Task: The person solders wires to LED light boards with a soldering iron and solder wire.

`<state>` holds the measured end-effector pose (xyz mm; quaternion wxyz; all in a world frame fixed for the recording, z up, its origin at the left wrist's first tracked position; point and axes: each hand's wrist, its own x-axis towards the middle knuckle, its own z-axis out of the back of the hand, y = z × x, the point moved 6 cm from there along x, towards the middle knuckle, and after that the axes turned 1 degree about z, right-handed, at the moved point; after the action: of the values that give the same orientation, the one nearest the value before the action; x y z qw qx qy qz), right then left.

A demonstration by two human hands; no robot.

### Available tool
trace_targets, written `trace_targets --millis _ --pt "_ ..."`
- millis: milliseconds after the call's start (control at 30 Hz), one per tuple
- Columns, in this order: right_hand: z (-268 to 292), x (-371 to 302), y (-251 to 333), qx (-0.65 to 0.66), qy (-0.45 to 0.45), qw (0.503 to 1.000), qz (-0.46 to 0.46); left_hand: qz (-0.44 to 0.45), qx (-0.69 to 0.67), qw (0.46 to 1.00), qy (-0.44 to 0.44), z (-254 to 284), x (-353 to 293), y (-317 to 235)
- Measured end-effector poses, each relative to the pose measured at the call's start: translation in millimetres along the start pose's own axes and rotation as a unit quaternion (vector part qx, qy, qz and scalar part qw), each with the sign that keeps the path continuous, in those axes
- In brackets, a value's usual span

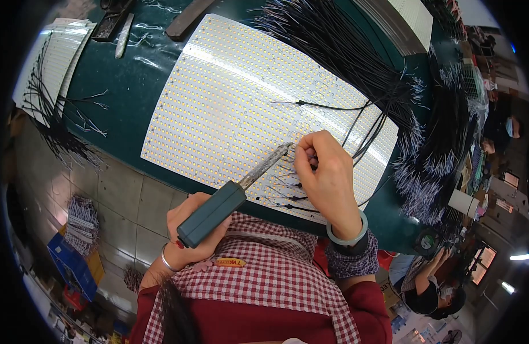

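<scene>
A large white LED sheet (213,103), dotted with rows of small yellow chips, lies on the table before me. My left hand (202,247) is closed around the dark green handle of a soldering iron (214,213). Its metal tip touches or hovers just over the sheet, right beside my right fingertips. My right hand (328,178) is pinched at that spot on a black cable's thin end, mostly hidden by the fingers. Below it, several black cables (296,198) with stripped leads rest along the sheet's near edge. Another black cable (333,107) stretches across the sheet farther up.
A thick bundle of black cables (333,46) covers the far right of the green table (127,80). More sheets (49,57) and cables (55,126) sit at the left. A blue crate (72,261) stands on the floor. A co-worker (428,281) is at right.
</scene>
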<state>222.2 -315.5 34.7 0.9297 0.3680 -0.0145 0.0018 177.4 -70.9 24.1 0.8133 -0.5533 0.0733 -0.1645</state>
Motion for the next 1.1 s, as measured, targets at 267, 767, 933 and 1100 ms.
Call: trace_targets --millis 267,767,933,1100 --pt "0 0 1 -0.007 0.002 1.0 0.003 -0.03 0.017 0.999 -0.029 6 -1 -7" --pt "10 3 -3 0.068 0.066 0.995 -0.012 0.0 0.003 1.0 -0.031 7 -16 9" --pt "4 2 0 0.037 0.033 0.999 0.006 0.017 -0.001 0.999 -0.032 5 -22 16" --pt "-2 1 4 -0.024 0.014 0.999 0.024 0.028 -0.015 0.999 -0.032 4 -24 20"
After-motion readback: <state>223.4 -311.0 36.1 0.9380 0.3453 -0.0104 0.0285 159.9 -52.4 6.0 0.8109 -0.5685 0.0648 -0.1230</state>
